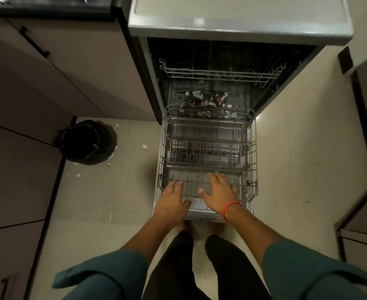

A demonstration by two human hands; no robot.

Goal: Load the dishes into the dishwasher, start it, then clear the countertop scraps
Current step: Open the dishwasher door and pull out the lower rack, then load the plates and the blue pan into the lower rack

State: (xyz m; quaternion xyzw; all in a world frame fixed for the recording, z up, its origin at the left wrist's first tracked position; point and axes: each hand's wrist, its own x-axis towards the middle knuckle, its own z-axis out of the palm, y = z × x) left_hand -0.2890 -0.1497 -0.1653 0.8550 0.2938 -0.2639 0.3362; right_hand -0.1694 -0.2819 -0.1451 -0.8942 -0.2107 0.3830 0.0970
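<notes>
1. Here, well left of the dishwasher (pixel 239 29), we see a black-lined bin (pixel 86 142) on the floor.
2. Our left hand (pixel 173 199) rests on the front rim of the pulled-out lower rack (pixel 253 148), fingers straight and holding nothing.
3. Our right hand (pixel 218 192) lies flat beside it, fingers spread.
4. Scraps (pixel 208 99) litter the dishwasher's tub floor behind the rack.

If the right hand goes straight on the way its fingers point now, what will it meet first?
The right hand points forward over the pulled-out lower rack. It would probably first meet the raised wire basket across the rack's middle, though depth is unclear and it might pass above it.
</notes>
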